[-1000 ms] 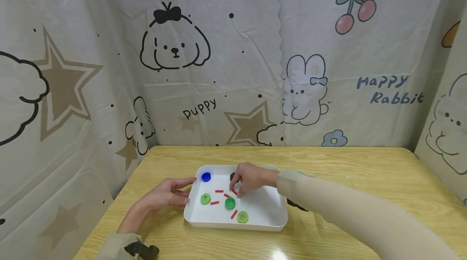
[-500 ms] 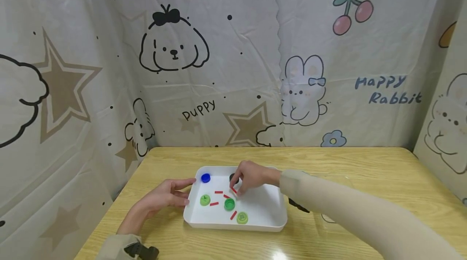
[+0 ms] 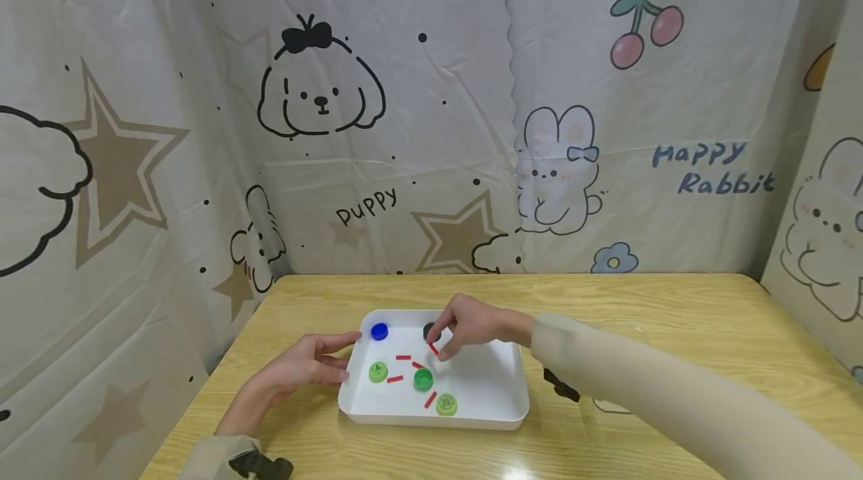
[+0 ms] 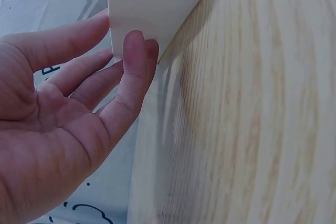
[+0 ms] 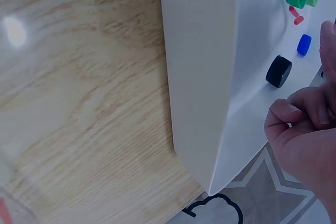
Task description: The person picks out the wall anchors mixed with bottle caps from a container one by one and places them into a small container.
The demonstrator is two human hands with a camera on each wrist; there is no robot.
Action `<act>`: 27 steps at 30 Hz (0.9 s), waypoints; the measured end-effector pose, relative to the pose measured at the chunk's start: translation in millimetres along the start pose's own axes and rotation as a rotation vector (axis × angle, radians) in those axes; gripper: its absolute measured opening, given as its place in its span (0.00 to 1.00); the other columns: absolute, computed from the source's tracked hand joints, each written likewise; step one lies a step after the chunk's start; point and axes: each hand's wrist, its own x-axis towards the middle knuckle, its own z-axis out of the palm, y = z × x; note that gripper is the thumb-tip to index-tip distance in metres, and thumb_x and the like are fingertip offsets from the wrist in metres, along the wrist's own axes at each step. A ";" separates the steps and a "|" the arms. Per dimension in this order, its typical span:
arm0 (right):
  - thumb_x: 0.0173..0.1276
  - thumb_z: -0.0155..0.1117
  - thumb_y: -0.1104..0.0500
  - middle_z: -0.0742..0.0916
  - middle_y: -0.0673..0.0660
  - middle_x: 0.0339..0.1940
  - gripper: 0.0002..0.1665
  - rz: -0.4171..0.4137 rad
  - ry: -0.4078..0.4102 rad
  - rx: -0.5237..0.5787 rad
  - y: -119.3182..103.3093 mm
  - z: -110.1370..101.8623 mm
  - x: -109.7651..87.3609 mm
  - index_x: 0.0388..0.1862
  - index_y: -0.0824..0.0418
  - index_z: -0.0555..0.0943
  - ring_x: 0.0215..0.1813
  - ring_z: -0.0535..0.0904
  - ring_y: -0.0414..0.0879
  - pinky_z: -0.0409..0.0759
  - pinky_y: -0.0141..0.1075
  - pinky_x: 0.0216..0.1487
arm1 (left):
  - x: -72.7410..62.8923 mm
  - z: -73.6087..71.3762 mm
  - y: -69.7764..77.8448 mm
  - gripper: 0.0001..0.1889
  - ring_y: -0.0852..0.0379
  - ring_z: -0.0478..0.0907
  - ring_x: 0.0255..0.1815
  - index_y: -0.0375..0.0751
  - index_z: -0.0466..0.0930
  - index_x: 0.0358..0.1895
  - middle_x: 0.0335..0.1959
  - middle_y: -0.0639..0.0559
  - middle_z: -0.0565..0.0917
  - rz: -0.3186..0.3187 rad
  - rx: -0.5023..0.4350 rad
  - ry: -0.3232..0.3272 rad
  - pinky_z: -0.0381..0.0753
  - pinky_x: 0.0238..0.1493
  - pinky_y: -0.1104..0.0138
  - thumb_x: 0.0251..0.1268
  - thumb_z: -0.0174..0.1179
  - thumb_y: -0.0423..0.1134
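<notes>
A white tray (image 3: 472, 418) stands on the table, holding several small items. My right hand (image 3: 465, 323) pinches a short red stick (image 3: 434, 349) between thumb and fingertips, over the tray. A black cap (image 3: 428, 331) is partly hidden behind that hand; the right wrist view shows this black cap (image 5: 279, 72) whole. My left hand (image 3: 310, 360) touches the tray's left wall, its fingers fairly straight against the outside. In the left wrist view the fingertips meet the tray wall (image 4: 152, 3).
Inside the tray lie a blue cap (image 3: 380, 331), a dark green cap (image 3: 423, 380), two light green caps (image 3: 446, 405) and several loose red sticks (image 3: 395, 379). A clear container (image 3: 613, 409) is partly behind the right sleeve. A patterned curtain (image 3: 431, 128) hangs behind the table.
The right hand, pinching the red stick, has lifted slightly and shifted a little to the right. The left hand stays at the tray's wall.
</notes>
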 end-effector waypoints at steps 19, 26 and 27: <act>0.61 0.82 0.62 0.75 0.49 0.27 0.15 0.028 0.078 0.202 -6.8 2.0 -21.8 0.48 0.58 0.93 0.31 0.64 0.44 0.70 0.37 0.42 | 0.3 0.0 -0.4 0.40 0.30 0.73 0.70 0.24 0.59 0.80 0.77 0.24 0.64 0.006 -0.010 -0.004 0.86 0.57 0.53 0.66 0.67 0.24; 0.61 0.83 0.60 0.69 0.46 0.21 0.14 0.054 0.099 0.248 -12.5 3.8 -33.5 0.46 0.52 0.94 0.32 0.64 0.44 0.71 0.39 0.45 | 0.7 -0.3 -0.1 0.40 0.31 0.73 0.71 0.24 0.59 0.79 0.77 0.25 0.64 0.005 -0.009 -0.007 0.85 0.57 0.54 0.66 0.68 0.25; 0.61 0.83 0.60 0.72 0.47 0.22 0.15 0.057 0.101 0.251 -13.4 3.8 -35.1 0.47 0.53 0.94 0.34 0.66 0.44 0.72 0.39 0.47 | 0.6 -0.3 -0.2 0.40 0.31 0.74 0.70 0.24 0.59 0.79 0.77 0.25 0.64 0.003 -0.009 -0.005 0.85 0.57 0.54 0.66 0.68 0.25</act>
